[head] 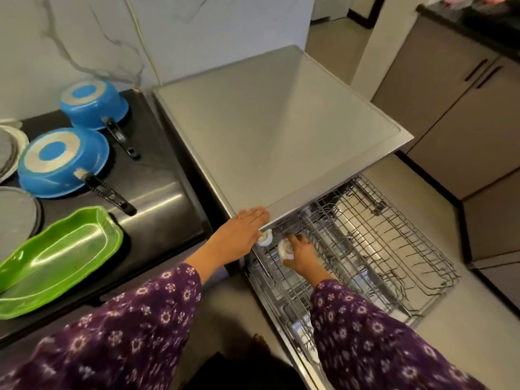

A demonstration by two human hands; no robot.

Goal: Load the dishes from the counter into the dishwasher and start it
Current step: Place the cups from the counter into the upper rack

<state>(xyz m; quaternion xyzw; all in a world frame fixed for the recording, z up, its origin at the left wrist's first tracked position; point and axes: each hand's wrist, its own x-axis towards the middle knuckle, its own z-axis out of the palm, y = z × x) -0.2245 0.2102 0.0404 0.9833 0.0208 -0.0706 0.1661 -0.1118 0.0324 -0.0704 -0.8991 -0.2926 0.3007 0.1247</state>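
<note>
Dark counter [157, 178], glossy green tray [56, 257]

The green tray [64, 254] and the stacked grey plates [9, 156] on the table [157, 170] are cut off by the left edge, both floral sleeves [135, 319] by the bottom edge. The right hand [302, 256] holds a white cup [283, 249] in the rack [394, 249], its fingertips hidden behind cup and wires. Things on the far dark worktop [484, 26] are too blurred to name.
</note>
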